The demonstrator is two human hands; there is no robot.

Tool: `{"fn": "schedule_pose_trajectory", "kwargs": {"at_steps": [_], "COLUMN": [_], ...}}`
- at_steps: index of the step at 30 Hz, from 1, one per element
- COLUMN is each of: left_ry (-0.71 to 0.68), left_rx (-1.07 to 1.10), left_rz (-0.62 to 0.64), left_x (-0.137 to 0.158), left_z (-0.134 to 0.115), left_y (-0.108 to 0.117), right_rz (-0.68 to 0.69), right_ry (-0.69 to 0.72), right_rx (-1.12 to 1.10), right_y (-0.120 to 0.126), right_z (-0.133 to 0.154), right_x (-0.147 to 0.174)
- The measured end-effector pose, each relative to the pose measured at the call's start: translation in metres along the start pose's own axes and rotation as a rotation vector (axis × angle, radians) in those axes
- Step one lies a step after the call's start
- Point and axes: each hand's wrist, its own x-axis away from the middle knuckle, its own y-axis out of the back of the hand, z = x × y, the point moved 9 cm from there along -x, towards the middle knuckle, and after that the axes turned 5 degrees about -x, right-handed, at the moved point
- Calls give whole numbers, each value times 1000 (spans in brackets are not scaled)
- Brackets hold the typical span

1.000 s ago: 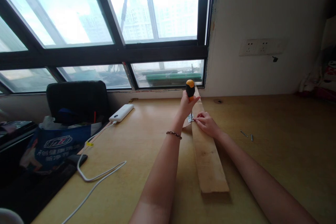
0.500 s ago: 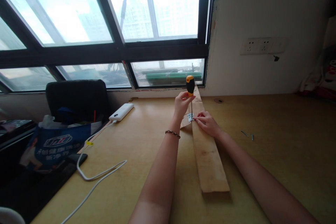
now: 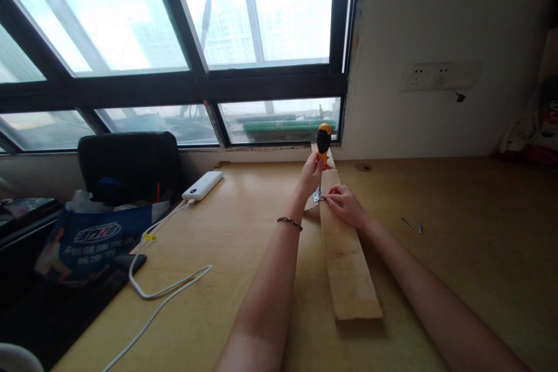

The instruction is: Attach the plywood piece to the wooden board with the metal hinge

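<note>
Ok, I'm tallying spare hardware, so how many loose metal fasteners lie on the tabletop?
2. Both lie on the tabletop, right of the wooden board: the left fastener and, close beside it, the right fastener. Others may be hidden.

Bare forearms (image 3: 268, 290), slim dark braided bracelet (image 3: 289, 221) worn near the left hand (image 3: 311, 173)

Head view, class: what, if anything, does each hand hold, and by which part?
The left hand holds the screwdriver by its handle's lower end. The right hand lies on the board by the hinge; whether it grips cannot be told.
</note>
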Motion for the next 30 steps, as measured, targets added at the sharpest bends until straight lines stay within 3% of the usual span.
{"fn": "schedule_pose_trajectory", "kwargs": {"at_steps": [5,11,21,30], "left_ry": [-66,-43,108,60], "left_rx": [-107,-128,41,-72], "left_rz": [-24,5,-154,-160], "left_x": [2,1,0,3], "left_z": [-6,-5,12,-3], "left_y": [-5,-12,7,18], "right_rz": [-12,-13,-8,2], "right_ry": [-4,-6,-12,-9], "right_rx": [-4,-13,-18,-13], "right_y": [1,1,2,1], "right_z": [0,0,0,1], "right_x": [0,0,0,0]}}
